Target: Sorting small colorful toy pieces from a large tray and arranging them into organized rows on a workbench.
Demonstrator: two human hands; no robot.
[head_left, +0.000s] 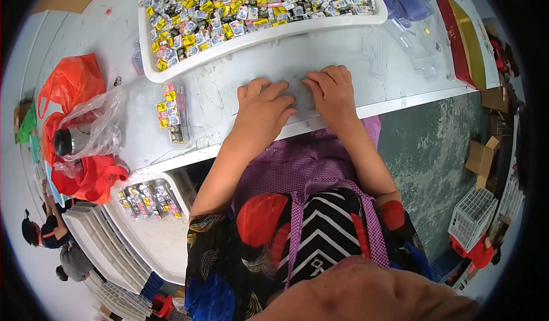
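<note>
My left hand [263, 106] rests on the pale table [220, 101] near its front edge, fingers spread apart with nothing visible in them. Just to its right, my right hand [331, 95] has its fingers bent, with thumb and index tip close together. Whether something tiny sits between those tips is too small to make out. Beyond both hands stands a white tray [274, 34] heaped with small printed blocks [246, 13] in yellow, white, black and pink. Left of my left hand lies a clear pack of similar blocks [171, 114].
At the left are an orange-red plastic bag [73, 81], a clear bag and a dark-capped bottle [66, 142]. Clear plastic cases [409, 49] and a red-and-gold box [462, 41] are at the right. Below the table's left edge, a white tray [168, 261] holds filled packs [150, 200].
</note>
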